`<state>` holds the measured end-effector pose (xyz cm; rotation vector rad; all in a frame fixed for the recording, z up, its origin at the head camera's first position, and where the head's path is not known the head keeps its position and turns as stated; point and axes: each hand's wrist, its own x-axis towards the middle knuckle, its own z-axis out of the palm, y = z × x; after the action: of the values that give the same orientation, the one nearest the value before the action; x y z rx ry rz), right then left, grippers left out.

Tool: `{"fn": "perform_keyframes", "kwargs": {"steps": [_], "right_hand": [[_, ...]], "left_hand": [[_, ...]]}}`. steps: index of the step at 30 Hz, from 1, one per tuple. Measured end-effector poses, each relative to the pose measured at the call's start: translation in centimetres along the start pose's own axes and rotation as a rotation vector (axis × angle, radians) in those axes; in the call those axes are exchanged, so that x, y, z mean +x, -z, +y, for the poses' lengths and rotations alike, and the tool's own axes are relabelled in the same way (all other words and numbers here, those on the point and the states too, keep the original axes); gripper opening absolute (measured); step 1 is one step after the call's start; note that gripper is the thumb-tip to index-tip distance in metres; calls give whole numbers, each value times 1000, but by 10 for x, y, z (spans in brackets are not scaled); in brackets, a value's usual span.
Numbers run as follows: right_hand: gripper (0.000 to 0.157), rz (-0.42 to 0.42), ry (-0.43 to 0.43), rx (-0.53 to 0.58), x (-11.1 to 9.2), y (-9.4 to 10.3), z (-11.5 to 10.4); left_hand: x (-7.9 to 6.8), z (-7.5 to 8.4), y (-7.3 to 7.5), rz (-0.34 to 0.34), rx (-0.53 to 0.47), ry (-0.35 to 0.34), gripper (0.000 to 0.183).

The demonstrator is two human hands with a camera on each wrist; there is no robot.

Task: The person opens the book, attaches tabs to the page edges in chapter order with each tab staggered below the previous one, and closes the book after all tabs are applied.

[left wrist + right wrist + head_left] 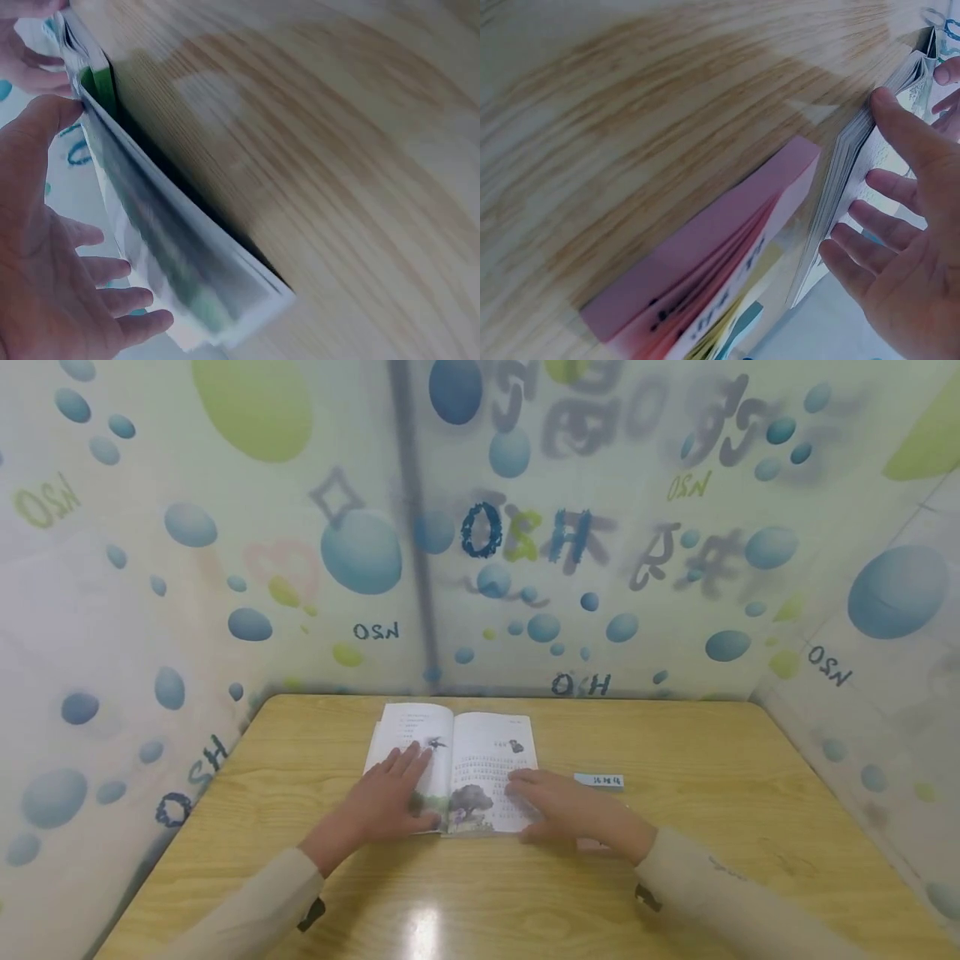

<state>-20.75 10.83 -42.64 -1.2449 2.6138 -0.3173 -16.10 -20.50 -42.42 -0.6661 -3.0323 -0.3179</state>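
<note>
An open book [487, 727] with printed text and pictures of a bird and trees lies on the wooden table. My left hand [390, 793] rests on its left page with fingers extended. On the right page, my right hand [558, 802] lies with straight fingers toward the page's outer side. In the left wrist view, the left thumb [52, 112] is at the book's near edge. The right wrist view shows the right hand [907, 217] spread along the book's page edges, the left fingertips beyond it.
Right of the book lies a pad of coloured sticky notes [705, 262], pink, yellow and teal, partly hidden by my right arm in the head view. A light-blue strip with writing [598, 781] shows there. Bubble-patterned curtains [600, 568] stand around the table [300, 735].
</note>
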Motion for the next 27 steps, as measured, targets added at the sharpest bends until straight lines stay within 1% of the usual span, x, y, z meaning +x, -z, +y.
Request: {"fn": "perform_keyframes", "kwargs": {"steps": [2, 6, 9, 12, 15, 18, 21, 27], "right_hand": [[68, -3, -3, 15, 0, 0, 1], [68, -5, 0, 45, -2, -1, 5], [67, -8, -1, 71, -5, -1, 8], [65, -7, 7, 83, -8, -2, 10], [61, -3, 16, 80, -10, -2, 11], [58, 2, 22, 74, -11, -2, 10], [57, -3, 18, 67, -13, -1, 9], [54, 5, -12, 89, -20, -1, 5]], "left_hand": [[5, 5, -2, -6, -6, -16, 93], [12, 14, -6, -41, -20, -28, 90], [15, 18, -9, -66, -21, -26, 88], [16, 21, -10, -74, -6, -33, 85], [16, 21, -11, -91, 8, -22, 83], [15, 21, -12, -122, 0, 15, 82], [15, 20, -13, -136, -19, 45, 83], [13, 16, -15, -140, -31, 46, 82]]}}
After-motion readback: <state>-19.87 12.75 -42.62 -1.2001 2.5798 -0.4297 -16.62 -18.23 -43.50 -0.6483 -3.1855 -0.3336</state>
